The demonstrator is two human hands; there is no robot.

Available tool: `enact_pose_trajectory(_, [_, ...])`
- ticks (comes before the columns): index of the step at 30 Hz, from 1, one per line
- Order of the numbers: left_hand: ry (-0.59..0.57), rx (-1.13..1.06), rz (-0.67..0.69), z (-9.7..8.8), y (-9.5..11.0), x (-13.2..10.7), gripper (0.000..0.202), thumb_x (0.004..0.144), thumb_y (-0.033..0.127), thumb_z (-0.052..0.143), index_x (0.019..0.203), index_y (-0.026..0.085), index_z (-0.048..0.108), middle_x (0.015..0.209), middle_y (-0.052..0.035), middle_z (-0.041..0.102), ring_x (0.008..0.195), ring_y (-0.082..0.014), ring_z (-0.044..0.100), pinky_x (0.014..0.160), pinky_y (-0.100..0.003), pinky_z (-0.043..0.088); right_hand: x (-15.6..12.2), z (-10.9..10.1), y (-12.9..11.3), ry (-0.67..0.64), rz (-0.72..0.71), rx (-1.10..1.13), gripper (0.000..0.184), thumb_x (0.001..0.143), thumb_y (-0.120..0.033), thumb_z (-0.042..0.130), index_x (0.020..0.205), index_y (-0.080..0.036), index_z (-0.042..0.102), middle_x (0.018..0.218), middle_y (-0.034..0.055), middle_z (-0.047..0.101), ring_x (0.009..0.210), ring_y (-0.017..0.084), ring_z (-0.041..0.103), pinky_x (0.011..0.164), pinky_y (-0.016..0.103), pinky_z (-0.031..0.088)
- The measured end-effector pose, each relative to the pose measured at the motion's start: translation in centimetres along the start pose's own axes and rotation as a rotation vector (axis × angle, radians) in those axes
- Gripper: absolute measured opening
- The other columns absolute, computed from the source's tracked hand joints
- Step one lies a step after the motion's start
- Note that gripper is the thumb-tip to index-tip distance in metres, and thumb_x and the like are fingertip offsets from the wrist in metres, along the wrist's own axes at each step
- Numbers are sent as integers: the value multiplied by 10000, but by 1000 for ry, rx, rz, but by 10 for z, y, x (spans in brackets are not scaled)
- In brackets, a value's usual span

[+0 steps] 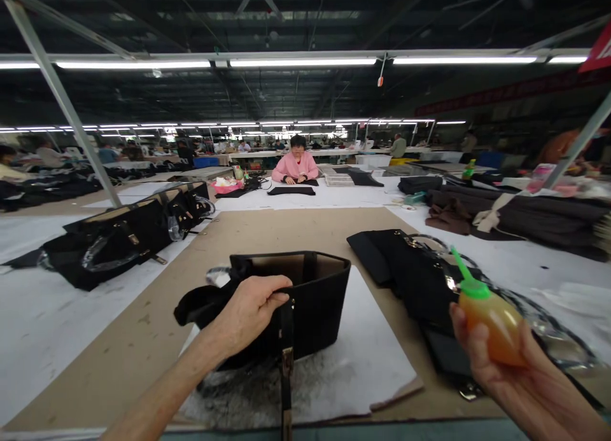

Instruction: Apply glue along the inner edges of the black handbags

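Observation:
A black handbag (pixel 315 301) with a tan lining stands open on a white sheet (pixel 372 364) in front of me. My left hand (pixel 251 310) is closed on the bag's near rim, beside a dangling strap with a buckle (pixel 287 358). My right hand (pixel 496 358) is wrapped round an amber squeeze bottle (pixel 494 323) with a green pointed nozzle, held up to the right of the bag and apart from it.
Black bags (pixel 415 269) lie stacked to the right, more wrapped bags (pixel 128 234) to the left. Brown board (pixel 286 228) covers the table's middle. A person in pink (pixel 296 164) sits at the far end. Dark fabric piles (pixel 525 215) lie at the far right.

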State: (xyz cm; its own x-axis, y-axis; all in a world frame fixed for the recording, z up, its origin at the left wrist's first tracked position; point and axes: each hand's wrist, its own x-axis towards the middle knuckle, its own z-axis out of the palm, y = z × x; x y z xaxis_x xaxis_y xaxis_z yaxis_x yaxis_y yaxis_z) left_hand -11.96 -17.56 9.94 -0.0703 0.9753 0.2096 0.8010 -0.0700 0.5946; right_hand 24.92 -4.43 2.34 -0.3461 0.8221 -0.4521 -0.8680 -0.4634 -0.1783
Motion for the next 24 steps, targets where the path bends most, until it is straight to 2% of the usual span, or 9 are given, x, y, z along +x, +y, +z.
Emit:
enact_pose_trajectory(3, [0, -6, 1, -5, -8, -17, 164, 841, 166, 463, 815, 202, 621, 780, 15, 615, 766, -144, 556, 715, -248, 387, -7, 40, 30, -103, -104, -120, 419, 1009, -362, 267, 1311, -204, 510, 1175, 186, 577, 920, 217, 649, 661, 284, 589])
enact_pose_trajectory(8, [169, -112, 31, 1, -22, -34, 186, 862, 231, 481, 936, 198, 649, 988, -43, 644, 940, -173, 570, 865, -287, 417, -22, 108, 88, -89, -68, -182, 422, 1010, -374, 256, 1295, -191, 507, 1097, 167, 595, 824, 207, 660, 574, 268, 594])
enact_pose_trajectory(11, [312, -134, -36, 2, -23, -34, 210, 846, 300, 527, 994, 203, 640, 1057, -47, 645, 1007, -187, 566, 919, -310, 411, -22, 140, 113, -78, -51, -217, 407, 997, -407, 315, 1261, -191, 537, 1083, 151, 599, 777, 195, 659, 525, 243, 585])
enact_pose_trajectory(13, [403, -137, -135, 1, -23, -30, 222, 838, 329, 530, 988, 202, 635, 998, -37, 663, 947, -184, 591, 882, -307, 432, -16, 156, 126, -127, -46, -236, 394, 991, -407, 344, 1240, -185, 554, 1065, 140, 606, 775, 196, 656, 523, 247, 586])
enact_pose_trajectory(16, [483, -74, -311, -4, -25, -22, 266, 826, 350, 526, 1025, 191, 600, 814, -20, 662, 761, -180, 613, 763, -307, 461, 1, 175, 143, -241, -17, -244, 375, 988, -397, 373, 1228, -172, 554, 1039, 120, 621, 816, 203, 651, 558, 271, 592])
enact_pose_trajectory(19, [506, 107, -431, -12, -29, -9, 345, 820, 372, 520, 1097, 169, 547, 906, -64, 661, 810, -217, 622, 756, -332, 450, 19, 185, 158, -306, 8, -249, 337, 983, -390, 403, 1185, -176, 567, 1010, 91, 641, 839, 208, 648, 606, 323, 598])
enact_pose_trajectory(21, [446, 228, -489, -17, -32, 2, 413, 796, 440, 538, 1083, 142, 546, 1022, -125, 647, 910, -270, 614, 768, -356, 445, 27, 186, 166, -317, 23, -257, 298, 982, -377, 414, 1132, -187, 587, 994, 76, 649, 841, 211, 649, 634, 365, 596])
enact_pose_trajectory(24, [249, 320, -559, -24, -34, 20, 535, 704, 591, 580, 953, 117, 601, 1007, -190, 651, 929, -344, 608, 727, -381, 451, 34, 181, 174, -301, 54, -265, 257, 976, -349, 436, 1087, -182, 597, 993, 79, 650, 854, 221, 647, 665, 403, 587])
